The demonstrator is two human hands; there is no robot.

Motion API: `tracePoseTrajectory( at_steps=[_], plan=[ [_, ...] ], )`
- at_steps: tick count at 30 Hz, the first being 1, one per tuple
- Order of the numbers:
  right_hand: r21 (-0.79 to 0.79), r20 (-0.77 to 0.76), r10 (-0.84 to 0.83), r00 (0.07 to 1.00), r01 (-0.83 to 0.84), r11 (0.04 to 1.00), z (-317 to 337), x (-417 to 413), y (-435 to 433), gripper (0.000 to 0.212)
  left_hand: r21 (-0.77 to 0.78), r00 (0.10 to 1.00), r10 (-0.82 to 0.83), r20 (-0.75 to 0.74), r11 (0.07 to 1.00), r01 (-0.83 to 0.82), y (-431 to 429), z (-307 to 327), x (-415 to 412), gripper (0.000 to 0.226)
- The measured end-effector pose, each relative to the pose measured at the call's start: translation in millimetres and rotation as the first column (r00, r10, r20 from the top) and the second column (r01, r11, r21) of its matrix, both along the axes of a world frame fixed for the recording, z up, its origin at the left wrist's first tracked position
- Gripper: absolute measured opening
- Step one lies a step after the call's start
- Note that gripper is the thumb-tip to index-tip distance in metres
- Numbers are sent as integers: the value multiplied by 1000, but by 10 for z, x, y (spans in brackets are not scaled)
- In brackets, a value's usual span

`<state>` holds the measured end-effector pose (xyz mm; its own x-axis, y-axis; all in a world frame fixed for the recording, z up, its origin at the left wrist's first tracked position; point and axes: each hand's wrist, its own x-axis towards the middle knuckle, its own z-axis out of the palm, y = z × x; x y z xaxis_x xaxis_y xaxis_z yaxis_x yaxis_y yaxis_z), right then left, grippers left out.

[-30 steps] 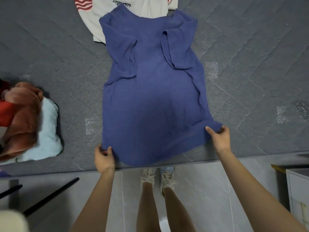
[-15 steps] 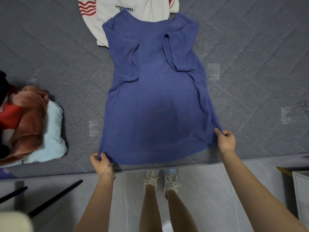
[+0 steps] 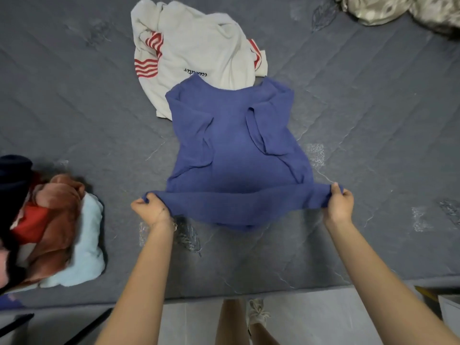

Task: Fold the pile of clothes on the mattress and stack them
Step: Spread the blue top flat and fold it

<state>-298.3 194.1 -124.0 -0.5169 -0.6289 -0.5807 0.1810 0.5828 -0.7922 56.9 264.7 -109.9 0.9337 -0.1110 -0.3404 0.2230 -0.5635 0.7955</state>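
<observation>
Grey mattress — blue shirt hem, flat before, now raised taut between gripping left hand and right hand; fold begun.

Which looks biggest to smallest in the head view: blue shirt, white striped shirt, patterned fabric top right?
1. blue shirt, spread widest.
2. white striped shirt, crumpled, farther, partly under the blue one; gap unsure.
3. patterned fabric, cut off by the frame edge.

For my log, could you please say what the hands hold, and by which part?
The left hand and right hand grip the blue knit shirt at its bottom hem corners.
</observation>
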Motion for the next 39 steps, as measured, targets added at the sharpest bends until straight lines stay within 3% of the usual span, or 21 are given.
tracePoseTrajectory(
  at_steps=[4, 10, 21, 24, 27, 30, 32, 33, 34, 35, 37, 38, 39],
  plan=[
    [-98, 34, -13, 999, 16, 995, 143, 322, -776, 35, -125, 996, 62, -65, 990, -70, -905, -5, 348, 37],
    [-116, 113, -79, 990, 93, 989, 163, 727, -1880, 26, -329, 973, 21, -229, 939, -97, -2074, -27, 762, 28],
    [-13, 138, -76, 988, 79, 997, -184, 969, -2887, 23, -296, 933, 66, -355, 938, -179, -2896, -146, 856, 28],
    [63, 286, -154, 946, 142, 988, -255, 902, -3065, 17, -328, 893, 104, -438, 906, -266, -3005, -108, 888, 29],
    [33, 464, -139, 875, 139, 990, -281, 860, -3214, 18, -441, 870, 65, -489, 842, -311, -3088, -89, 905, 23],
    [-63, 522, 18, 853, 18, 998, -243, 930, -3213, 19, -528, 921, -117, -371, 842, -106, -3019, -232, 873, 7],
    [-154, 387, 167, 907, -115, 981, -278, 989, -3107, 15, -459, 924, -382, -18, 824, 332, -2838, -315, 811, 23],
    [-186, 215, 271, 938, -233, 954, -310, 1000, -3031, 20, -328, 811, -542, 219, 742, 584, -2730, -369, 770, 31],
    [-195, -8, 399, 917, -393, 899, -348, 1005, -2965, 25, -115, 613, -681, 401, 626, 771, -2638, -447, 742, 38],
    [-160, -230, 531, 816, -569, 806, -400, 1010, -2909, 30, 131, 389, -780, 490, 507, 852, -2575, -508, 713, 45],
    [28, -509, 711, 485, -817, 576, -504, 1012, -2834, 47, 525, 55, -902, 428, 298, 797, -2507, -639, 641, 60],
    [155, -558, 764, 326, -863, 481, -536, 1012, -2813, 58, 637, -34, -935, 354, 214, 741, -2500, -692, 593, 66],
    [274, -573, 796, 194, -870, 410, -572, 1013, -2801, 67, 696, -67, -955, 287, 160, 700, -2509, -738, 553, 71]
  ],
)
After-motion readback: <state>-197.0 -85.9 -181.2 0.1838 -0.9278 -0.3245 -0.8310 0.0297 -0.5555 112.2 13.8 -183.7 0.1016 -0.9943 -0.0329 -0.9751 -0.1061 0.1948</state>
